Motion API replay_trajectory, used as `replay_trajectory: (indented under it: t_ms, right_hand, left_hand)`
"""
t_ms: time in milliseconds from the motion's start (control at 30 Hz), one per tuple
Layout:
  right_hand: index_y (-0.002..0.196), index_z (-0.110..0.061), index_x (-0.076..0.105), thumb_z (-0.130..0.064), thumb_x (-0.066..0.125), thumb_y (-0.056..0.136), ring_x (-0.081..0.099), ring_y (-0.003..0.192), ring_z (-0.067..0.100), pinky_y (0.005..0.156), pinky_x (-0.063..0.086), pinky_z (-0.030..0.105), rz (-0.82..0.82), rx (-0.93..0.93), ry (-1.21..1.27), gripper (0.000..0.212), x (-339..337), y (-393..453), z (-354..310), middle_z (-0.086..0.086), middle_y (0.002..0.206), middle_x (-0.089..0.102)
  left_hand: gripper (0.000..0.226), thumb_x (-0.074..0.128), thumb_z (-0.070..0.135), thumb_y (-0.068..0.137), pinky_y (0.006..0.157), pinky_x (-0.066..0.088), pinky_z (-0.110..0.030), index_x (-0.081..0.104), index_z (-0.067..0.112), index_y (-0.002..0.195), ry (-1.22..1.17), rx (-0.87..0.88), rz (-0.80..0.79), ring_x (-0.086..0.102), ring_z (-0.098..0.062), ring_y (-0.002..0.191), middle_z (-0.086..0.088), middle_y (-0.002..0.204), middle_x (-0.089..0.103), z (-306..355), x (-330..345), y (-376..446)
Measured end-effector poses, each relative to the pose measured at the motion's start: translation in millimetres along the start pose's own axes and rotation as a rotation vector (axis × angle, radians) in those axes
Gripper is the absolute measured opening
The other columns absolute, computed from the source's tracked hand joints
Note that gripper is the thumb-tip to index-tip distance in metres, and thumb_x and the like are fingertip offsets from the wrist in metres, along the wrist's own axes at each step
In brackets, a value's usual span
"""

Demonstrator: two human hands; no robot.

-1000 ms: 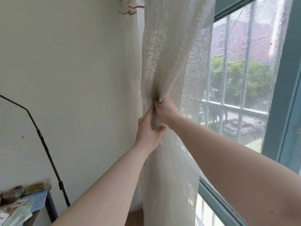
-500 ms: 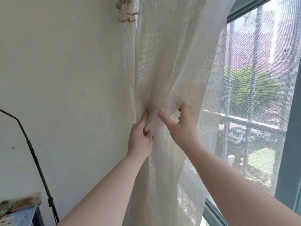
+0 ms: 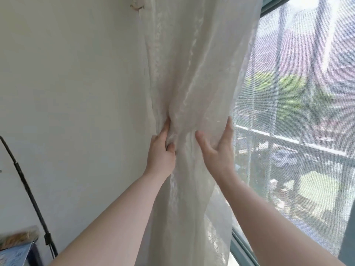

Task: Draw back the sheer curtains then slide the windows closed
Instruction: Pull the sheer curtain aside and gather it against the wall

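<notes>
The sheer cream curtain (image 3: pixel 194 60) hangs bunched against the left end of the window, beside the white wall. My left hand (image 3: pixel 160 156) pinches a gathered fold of it at mid height. My right hand (image 3: pixel 219 150) is spread open, thumb and fingers apart, its palm pressed flat on the curtain's right edge. The window (image 3: pixel 299 104) to the right is uncovered, with a mesh screen and vertical bars in front of trees and buildings. Its teal frame (image 3: pixel 242 246) runs along the bottom.
A thin black stand pole (image 3: pixel 28 191) leans along the wall at the left. The corner of a small table with papers (image 3: pixel 17 248) sits at the bottom left. A teal vertical frame post (image 3: pixel 348 233) is at the far right edge.
My right hand let go of the bunched fabric, opened and slid right to the curtain's edge. My left hand kept its pinch. The view shifted right, showing more window.
</notes>
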State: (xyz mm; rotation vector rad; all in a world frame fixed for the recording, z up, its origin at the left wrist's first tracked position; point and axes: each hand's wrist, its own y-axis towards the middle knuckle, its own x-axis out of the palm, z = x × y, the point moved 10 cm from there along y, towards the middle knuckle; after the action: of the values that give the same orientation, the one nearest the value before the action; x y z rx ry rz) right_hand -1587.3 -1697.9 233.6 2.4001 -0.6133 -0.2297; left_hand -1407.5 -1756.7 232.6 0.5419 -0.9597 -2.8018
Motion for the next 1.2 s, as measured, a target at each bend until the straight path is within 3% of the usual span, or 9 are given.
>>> replay_trajectory:
  t_ms: [133,233,367,467,567,700,867,1100,1200]
  right_hand:
    - [0.148,-0.038,0.006,-0.072,0.063,0.066,0.040,0.133,0.008,0.107,0.040,0.035,-0.128,-0.038,0.037,0.105,48.5,16.1,-10.2,-0.007,0.148,0.039]
    - [0.144,-0.032,0.025,-0.067,0.068,0.065,0.042,0.121,-0.010,0.099,0.040,0.015,-0.122,-0.133,0.046,0.096,70.8,34.5,-25.1,-0.022,0.131,0.045]
    - [0.146,-0.026,0.025,-0.064,0.066,0.071,0.033,0.136,0.012,0.108,0.036,0.040,-0.112,-0.207,-0.047,0.094,92.3,67.7,-31.6,-0.008,0.148,0.028]
    - [0.136,-0.032,0.030,-0.048,0.059,0.081,0.048,0.121,0.017,0.086,0.048,0.030,-0.112,-0.257,-0.089,0.064,105.4,87.2,-32.4,-0.007,0.139,0.040]
    - [0.126,-0.038,0.034,-0.045,0.044,0.082,0.049,0.109,0.009,0.066,0.038,0.005,-0.106,-0.320,-0.073,0.046,117.8,104.2,-33.5,-0.007,0.134,0.045]
    - [0.126,-0.009,0.050,-0.011,0.035,0.079,0.049,0.117,0.026,0.092,0.044,0.034,-0.112,-0.317,-0.217,0.049,140.5,142.2,-12.6,0.010,0.134,0.046]
    - [0.124,-0.012,0.052,0.001,0.036,0.076,0.052,0.111,0.026,0.076,0.034,0.026,-0.066,-0.285,-0.326,0.052,179.2,188.0,24.5,0.006,0.125,0.054]
    - [0.126,-0.004,0.051,0.002,0.042,0.082,0.050,0.121,0.032,0.088,0.042,0.033,-0.119,-0.089,-0.448,0.046,250.2,251.6,107.0,0.016,0.131,0.054]
    - [0.121,-0.010,0.056,-0.001,0.044,0.082,0.054,0.113,0.032,0.083,0.043,0.032,-0.153,0.003,-0.477,0.042,277.1,269.1,146.1,0.013,0.122,0.059]
  left_hand:
    - [0.058,0.039,0.015,0.094,0.090,0.054,-0.042,0.037,0.054,0.138,-0.049,0.057,-0.058,0.064,-0.018,0.100,-0.005,0.113,0.058,0.1,17.5,12.0]
    - [0.027,0.038,0.024,0.089,0.083,0.055,-0.046,0.058,0.032,0.106,-0.119,0.119,-0.032,0.065,-0.013,0.091,-0.004,0.101,0.068,5.0,23.3,21.1]
    - [0.023,0.045,0.016,0.091,0.076,0.048,-0.019,0.051,0.037,0.090,-0.120,0.081,-0.037,0.058,-0.011,0.084,-0.004,0.105,0.050,-8.3,33.9,34.8]
    - [0.031,0.045,0.007,0.095,0.075,0.038,-0.001,0.057,0.030,0.112,-0.072,0.079,0.008,0.052,-0.009,0.094,0.005,0.107,0.039,-23.8,32.0,40.8]
    - [0.039,0.041,0.009,0.098,0.091,0.034,-0.013,0.053,0.026,0.130,-0.034,0.043,-0.003,0.046,-0.007,0.111,0.001,0.122,0.041,-44.0,34.4,53.4]
    - [0.045,0.039,0.013,0.101,0.091,0.028,0.002,0.043,0.031,0.143,-0.068,0.093,0.016,0.042,0.020,0.103,0.001,0.116,0.046,-62.5,32.9,76.2]
    - [0.047,0.038,0.006,0.098,0.090,0.026,0.006,0.049,0.031,0.136,-0.077,0.081,0.028,0.044,0.025,0.098,0.007,0.112,0.047,-105.7,39.2,129.5]
    - [0.039,0.042,0.009,0.098,0.083,0.026,0.007,0.053,0.025,0.132,-0.079,0.029,-0.035,0.044,0.026,0.094,0.004,0.116,0.049,-188.4,54.3,209.3]
    - [0.039,0.042,0.006,0.097,0.082,0.028,0.005,0.055,0.023,0.130,-0.079,-0.005,-0.077,0.049,0.013,0.097,0.002,0.117,0.047,-222.6,60.5,236.2]
